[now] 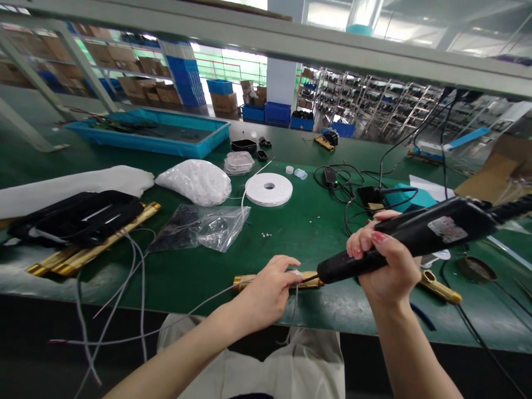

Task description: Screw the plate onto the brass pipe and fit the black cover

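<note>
The right hand (388, 260) is wrapped around a black electric screwdriver (419, 230), its bit reaching down to the golden tube (315, 283). The left hand (268, 288), fingers drawn narrow, holds that tube on the surface (332, 310) directly beneath it. The step appears to be fastening; the next move seems to call for a steady left hold and an aligned bit. Small screws (266, 235) lie beyond the left hand.

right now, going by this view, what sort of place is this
Most likely a factory assembly workshop: the right hand grips a corded black power driver at a green workbench, with loose screws lying on it and stocked metal racks in the background.
</note>
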A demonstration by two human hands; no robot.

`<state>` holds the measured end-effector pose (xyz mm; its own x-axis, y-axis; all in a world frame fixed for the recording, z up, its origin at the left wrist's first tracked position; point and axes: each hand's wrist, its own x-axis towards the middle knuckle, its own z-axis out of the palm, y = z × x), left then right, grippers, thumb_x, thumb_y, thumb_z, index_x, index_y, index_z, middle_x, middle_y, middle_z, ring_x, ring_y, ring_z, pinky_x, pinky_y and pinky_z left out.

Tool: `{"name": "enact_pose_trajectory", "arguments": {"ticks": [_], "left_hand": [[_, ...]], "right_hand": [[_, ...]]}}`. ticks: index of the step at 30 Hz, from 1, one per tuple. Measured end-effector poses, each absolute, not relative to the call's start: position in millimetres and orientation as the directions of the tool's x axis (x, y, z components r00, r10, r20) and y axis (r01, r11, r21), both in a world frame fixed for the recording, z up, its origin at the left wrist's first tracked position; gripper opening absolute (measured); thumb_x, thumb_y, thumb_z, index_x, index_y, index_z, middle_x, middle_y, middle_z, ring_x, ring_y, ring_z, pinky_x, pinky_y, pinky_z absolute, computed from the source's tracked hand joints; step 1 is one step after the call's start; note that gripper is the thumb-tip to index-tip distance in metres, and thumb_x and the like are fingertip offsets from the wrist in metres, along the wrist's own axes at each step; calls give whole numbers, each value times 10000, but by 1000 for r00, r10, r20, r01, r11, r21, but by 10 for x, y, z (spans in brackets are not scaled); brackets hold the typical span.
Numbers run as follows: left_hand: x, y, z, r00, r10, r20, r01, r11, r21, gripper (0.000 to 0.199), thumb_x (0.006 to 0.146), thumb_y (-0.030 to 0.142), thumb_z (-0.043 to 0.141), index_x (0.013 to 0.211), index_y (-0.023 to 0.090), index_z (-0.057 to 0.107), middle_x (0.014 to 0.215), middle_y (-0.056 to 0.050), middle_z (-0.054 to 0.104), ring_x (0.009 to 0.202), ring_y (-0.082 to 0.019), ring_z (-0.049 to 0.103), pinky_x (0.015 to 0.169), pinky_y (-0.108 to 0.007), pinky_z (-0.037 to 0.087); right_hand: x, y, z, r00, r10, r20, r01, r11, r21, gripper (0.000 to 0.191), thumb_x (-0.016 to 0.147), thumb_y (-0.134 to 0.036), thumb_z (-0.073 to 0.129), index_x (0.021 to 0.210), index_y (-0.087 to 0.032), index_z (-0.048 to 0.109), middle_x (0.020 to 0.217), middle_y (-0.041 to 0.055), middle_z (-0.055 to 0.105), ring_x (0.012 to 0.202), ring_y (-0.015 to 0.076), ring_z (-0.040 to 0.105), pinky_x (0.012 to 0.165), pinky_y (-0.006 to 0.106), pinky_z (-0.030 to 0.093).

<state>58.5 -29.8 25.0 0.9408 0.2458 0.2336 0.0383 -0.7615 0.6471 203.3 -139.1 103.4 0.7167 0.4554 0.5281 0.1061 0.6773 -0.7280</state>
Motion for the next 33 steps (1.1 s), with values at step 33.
{"name": "enact_pose_trajectory", "arguments": {"ticks": [33], "left_hand": [[504,-288,159,953,291,88,263,-933,245,272,889,134,478,1155,91,512,1010,-128,606,918,-267,582,800,-393,480]], "right_hand": [[1696,-1098,1082,496,698,516,164,508,-845,144,696,-103,603,798,-191,553,603,-31,549,456,106,482,438,249,411]]}}
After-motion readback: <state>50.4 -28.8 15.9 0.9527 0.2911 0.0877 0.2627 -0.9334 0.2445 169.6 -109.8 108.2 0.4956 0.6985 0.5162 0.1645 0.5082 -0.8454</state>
